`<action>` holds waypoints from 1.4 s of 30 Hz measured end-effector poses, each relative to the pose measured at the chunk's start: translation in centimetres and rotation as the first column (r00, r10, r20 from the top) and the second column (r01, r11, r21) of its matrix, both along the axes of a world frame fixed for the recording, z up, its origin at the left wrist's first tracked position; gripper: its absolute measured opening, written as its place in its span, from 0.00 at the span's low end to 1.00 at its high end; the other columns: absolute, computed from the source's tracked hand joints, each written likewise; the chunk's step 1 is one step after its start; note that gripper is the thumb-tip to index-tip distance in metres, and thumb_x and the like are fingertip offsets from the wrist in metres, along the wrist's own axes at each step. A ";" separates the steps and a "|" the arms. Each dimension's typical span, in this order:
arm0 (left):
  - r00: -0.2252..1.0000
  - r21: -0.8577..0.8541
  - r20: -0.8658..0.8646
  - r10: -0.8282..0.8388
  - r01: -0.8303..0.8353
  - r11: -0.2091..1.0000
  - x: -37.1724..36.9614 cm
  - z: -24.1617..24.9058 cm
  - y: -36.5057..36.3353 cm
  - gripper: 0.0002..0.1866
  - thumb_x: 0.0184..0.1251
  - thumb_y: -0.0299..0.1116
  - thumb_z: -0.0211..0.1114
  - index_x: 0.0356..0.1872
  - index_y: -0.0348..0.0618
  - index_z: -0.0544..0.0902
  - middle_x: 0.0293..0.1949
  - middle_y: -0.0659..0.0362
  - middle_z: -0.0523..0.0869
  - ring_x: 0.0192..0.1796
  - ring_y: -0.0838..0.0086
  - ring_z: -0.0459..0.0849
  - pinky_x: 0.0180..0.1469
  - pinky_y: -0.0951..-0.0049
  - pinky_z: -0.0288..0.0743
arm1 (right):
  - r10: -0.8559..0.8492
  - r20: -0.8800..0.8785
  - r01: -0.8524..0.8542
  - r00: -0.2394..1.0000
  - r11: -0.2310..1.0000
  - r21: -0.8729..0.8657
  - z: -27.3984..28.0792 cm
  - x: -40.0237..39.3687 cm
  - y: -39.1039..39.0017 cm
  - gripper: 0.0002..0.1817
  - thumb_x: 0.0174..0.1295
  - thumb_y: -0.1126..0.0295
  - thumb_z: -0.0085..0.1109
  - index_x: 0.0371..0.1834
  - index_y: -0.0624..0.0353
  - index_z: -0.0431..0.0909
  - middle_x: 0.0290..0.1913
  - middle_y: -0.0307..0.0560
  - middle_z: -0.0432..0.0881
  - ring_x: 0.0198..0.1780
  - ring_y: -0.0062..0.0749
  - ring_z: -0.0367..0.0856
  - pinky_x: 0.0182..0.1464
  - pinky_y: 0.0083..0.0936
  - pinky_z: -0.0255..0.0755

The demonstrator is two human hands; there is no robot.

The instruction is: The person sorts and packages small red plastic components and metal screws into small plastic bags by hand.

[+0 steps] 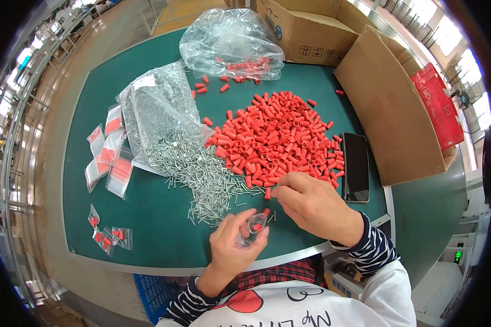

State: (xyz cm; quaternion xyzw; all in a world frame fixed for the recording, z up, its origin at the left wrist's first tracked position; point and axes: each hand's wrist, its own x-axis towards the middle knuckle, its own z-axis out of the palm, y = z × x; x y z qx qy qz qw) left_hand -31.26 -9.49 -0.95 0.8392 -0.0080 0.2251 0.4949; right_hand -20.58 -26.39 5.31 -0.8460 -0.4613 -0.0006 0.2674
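My left hand (235, 244) grips a small clear plastic bag (253, 226) near the table's front edge; a red piece shows inside it and another sits at its mouth. My right hand (311, 204) rests with its fingertips at the near edge of a large heap of red plastic caps (278, 136); I cannot tell whether it pinches one. A spread of small silver screws (202, 169) lies just left of the heap, spilling out of a torn clear bag (158, 111).
A black phone (356, 166) lies right of the heap. Filled small bags (110, 155) lie at the left, a few more (108, 237) at the front left. A clear bag with red caps (232, 43) sits at the back. Cardboard boxes (390, 103) stand right and behind.
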 end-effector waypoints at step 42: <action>0.999 0.031 0.033 0.015 -0.016 0.999 -0.2 -0.3 -0.1 0.26 0.43 0.25 0.78 0.49 0.39 0.82 0.24 0.62 0.73 0.24 0.75 0.73 0.27 0.76 0.68 | 0.048 -0.380 0.075 0.924 0.951 0.301 -2.0 -2.8 -0.8 0.23 0.54 0.80 0.63 0.55 0.62 0.75 0.51 0.52 0.77 0.47 0.42 0.82 0.47 0.33 0.77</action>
